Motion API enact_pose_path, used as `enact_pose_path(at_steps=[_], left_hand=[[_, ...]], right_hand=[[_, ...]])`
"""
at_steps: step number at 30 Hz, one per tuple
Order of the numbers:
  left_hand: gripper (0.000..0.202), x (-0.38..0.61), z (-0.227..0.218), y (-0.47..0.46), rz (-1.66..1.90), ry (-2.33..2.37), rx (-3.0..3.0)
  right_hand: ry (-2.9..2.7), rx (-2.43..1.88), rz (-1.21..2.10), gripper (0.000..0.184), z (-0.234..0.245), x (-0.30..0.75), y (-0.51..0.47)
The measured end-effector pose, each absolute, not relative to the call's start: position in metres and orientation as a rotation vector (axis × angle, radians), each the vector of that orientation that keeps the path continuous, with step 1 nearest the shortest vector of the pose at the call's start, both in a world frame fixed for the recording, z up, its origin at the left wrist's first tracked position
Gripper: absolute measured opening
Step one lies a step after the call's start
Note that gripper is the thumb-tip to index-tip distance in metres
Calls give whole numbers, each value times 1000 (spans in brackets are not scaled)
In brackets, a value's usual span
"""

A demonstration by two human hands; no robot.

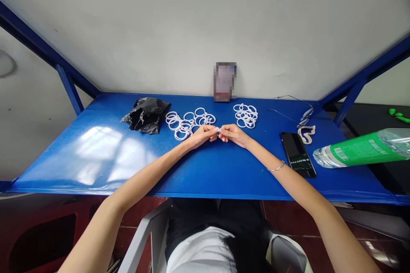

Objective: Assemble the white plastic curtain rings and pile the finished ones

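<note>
My left hand (205, 133) and my right hand (233, 134) meet over the middle of the blue table. The fingertips of both hands pinch a small white piece (219, 130) between them; most of it is hidden by the fingers. Just beyond my left hand lies a loose pile of white plastic rings (182, 128), each with a small knob or eyelet. A second, tighter group of white rings (246, 116) lies past my right hand, to its right.
A crumpled black plastic bag (147, 113) lies at the left. A blurred-out upright device (224, 82) leans against the wall. On the right are eyeglasses (306, 114), a white looped item (307, 135), a black phone (297, 155) and a green-labelled bottle (361, 149). Blue frame bars flank the table (224, 179).
</note>
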State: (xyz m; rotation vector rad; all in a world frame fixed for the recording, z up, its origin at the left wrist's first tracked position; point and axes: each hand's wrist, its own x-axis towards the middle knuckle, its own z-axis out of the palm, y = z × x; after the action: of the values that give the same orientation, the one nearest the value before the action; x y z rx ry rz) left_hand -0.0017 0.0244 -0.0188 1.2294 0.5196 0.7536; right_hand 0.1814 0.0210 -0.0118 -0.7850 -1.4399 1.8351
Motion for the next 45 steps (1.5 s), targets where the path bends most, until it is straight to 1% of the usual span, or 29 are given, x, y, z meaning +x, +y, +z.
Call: enact_pose_path(at_steps=[6, 11, 18, 27, 31, 35, 39, 45], left_hand=[[47, -2, -18, 25, 743, 499, 1242], [50, -3, -15, 24, 742, 498, 1230], [47, -4, -10, 24, 732, 493, 1171], [47, -5, -12, 19, 562, 311, 1107], [46, -5, -13, 19, 542, 294, 1054], [49, -4, -14, 21, 535, 294, 1009], [54, -3, -12, 22, 520, 293, 983], [54, -4, -12, 25, 505, 310, 986]], right_hand=[[-1456, -784, 1833, 37, -14, 182, 22], [-1471, -788, 1821, 36, -11, 182, 21], [-1479, -799, 1818, 35, -8, 181, 20], [-1526, -682, 1841, 31, -12, 185, 19], [-1541, -679, 1882, 33, -9, 185, 18], [-1541, -679, 1933, 36, -8, 185, 18], [-1532, -652, 1956, 36, -8, 185, 18], [-1554, -617, 1933, 35, -7, 185, 19]])
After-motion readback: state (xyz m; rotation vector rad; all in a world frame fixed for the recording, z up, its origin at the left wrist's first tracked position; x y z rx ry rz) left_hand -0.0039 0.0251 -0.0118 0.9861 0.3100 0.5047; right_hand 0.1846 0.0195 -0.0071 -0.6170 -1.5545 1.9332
